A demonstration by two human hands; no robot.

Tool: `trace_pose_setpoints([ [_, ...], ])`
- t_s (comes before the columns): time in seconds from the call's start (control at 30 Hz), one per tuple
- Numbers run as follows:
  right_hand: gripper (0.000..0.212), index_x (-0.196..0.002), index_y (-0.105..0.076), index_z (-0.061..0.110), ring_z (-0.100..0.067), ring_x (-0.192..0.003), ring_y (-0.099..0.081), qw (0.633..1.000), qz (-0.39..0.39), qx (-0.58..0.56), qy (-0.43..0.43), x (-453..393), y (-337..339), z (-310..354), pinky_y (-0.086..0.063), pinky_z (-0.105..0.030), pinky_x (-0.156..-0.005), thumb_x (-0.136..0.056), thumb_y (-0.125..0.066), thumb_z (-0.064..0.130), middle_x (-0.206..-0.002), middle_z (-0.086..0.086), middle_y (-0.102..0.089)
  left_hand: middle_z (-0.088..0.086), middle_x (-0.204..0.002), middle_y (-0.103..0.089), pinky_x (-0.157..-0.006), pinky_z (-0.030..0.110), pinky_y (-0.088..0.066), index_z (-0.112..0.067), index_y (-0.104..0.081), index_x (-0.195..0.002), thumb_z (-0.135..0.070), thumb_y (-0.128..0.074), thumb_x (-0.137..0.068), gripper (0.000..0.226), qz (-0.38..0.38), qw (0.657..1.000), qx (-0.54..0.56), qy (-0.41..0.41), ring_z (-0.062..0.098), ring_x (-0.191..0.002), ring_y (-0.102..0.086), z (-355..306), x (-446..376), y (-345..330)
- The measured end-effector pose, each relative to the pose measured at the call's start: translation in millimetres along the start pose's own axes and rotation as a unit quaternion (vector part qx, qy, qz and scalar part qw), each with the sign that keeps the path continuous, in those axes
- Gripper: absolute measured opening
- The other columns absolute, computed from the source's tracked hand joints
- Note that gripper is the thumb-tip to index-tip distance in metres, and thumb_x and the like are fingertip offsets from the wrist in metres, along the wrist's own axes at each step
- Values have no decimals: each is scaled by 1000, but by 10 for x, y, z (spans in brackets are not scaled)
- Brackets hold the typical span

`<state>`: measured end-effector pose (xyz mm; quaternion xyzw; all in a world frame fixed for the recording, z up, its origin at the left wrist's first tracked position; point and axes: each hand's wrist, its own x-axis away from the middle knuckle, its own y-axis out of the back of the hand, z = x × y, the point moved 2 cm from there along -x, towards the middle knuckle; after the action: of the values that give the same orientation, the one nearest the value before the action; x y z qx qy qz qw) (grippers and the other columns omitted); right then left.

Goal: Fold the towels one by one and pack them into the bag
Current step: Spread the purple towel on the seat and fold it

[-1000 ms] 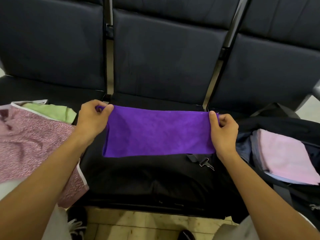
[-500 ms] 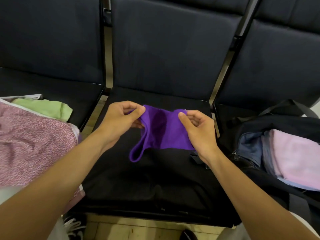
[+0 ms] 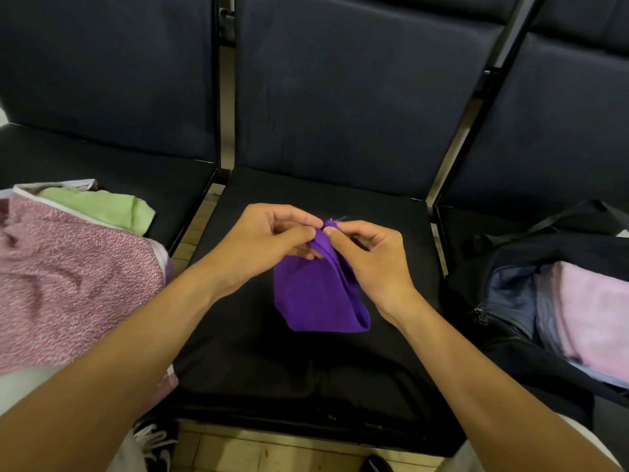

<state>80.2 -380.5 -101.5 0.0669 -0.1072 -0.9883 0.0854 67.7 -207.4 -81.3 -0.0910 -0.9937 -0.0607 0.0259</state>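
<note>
A purple towel (image 3: 316,298) hangs folded in half above the middle black seat (image 3: 306,362). My left hand (image 3: 269,240) and my right hand (image 3: 371,260) meet at its top edge, and each pinches the corners there between thumb and fingers. The fold hangs down toward me. On the right seat stands an open black bag (image 3: 510,253) with a folded pink towel (image 3: 592,315) inside. A pile on the left seat holds a pink patterned towel (image 3: 68,274) and a light green towel (image 3: 98,206).
Three dark padded seats with metal frames stand in a row, their backrests (image 3: 340,97) ahead of me. A tiled floor (image 3: 258,451) and a shoe (image 3: 156,444) show below the front edge of the middle seat.
My hands came together from a wide spread, which brought the two ends of the purple towel together. The towel went from a flat strip to a halved bundle that hangs from my fingers.
</note>
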Motion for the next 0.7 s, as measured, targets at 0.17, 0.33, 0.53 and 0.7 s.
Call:
trace_pose_setpoints([
  [0.17, 16, -100, -74, 27, -6, -91, -70, 1000, 1, 8, -2, -34, 20, -2, -55, -20, -81, -91, -68, 15, -93, 12, -75, -3, -102, -74, -78, 16, -55, -18, -68, -111, 1, -65, -86, 31, 26, 999, -34, -10, 9, -94, -70, -16, 8, 29],
  [0.33, 16, -104, -75, 16, -12, -92, -71, 1000, 12, -3, 0, -43, -5, -3, -57, -26, -83, -91, -68, 12, -95, 3, -76, 2, -95, -74, -75, 18, -55, -12, -67, -106, -4, -63, -87, 21, 17, 999, -38, -29, 13, -87, -72, 12, 5, 75],
  [0.53, 15, -104, -76, 12, -12, -91, -71, 1000, 24, -13, 0, -40, -13, -5, -56, -24, -83, -90, -69, 11, -95, 1, -76, 3, -85, -71, -70, 19, -55, -18, -69, -100, -13, -66, -86, 15, 9, 995, -93, -43, 11, -77, -69, 41, -19, 76],
  [0.7, 17, -106, -75, 12, -15, -93, -71, 999, 39, -20, -8, -30, -13, 19, -57, -29, -86, -91, -67, 14, -97, -1, -76, 0, -84, -66, -78, 33, -57, -30, -69, -94, -21, -68, -85, 13, -15, 989, -137, -62, 20, -86, -65, 62, -23, 88],
])
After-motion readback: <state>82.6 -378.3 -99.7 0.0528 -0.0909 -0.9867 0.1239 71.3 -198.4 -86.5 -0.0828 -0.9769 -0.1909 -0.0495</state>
